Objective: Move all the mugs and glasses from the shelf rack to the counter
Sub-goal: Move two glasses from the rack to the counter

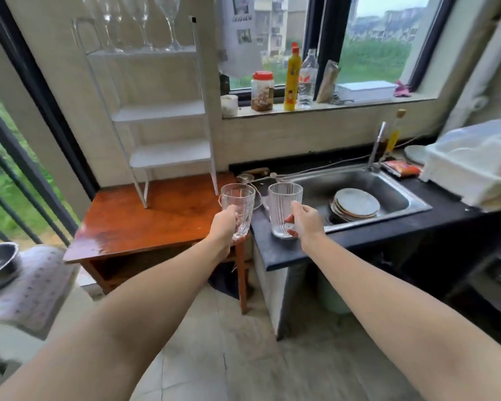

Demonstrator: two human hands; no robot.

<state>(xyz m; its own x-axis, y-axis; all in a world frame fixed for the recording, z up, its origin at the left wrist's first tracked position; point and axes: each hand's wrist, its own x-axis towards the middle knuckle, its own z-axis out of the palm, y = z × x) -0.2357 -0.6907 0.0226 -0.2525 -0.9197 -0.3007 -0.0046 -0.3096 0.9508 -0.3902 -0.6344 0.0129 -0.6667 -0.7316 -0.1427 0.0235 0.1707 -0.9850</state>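
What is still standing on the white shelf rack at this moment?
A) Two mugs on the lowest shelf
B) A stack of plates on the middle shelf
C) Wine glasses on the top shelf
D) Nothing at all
C: stemmed wine glasses stand on the top shelf of the white shelf rack; its lower shelves are bare.

only one camera here, strapped to the person's head, wide-angle, looking forward and down along both outstretched arms toward the dark bench (275,250) and sink (388,195), close enough that the forearms fill the lower frame, with the white shelf rack (168,111) up left.
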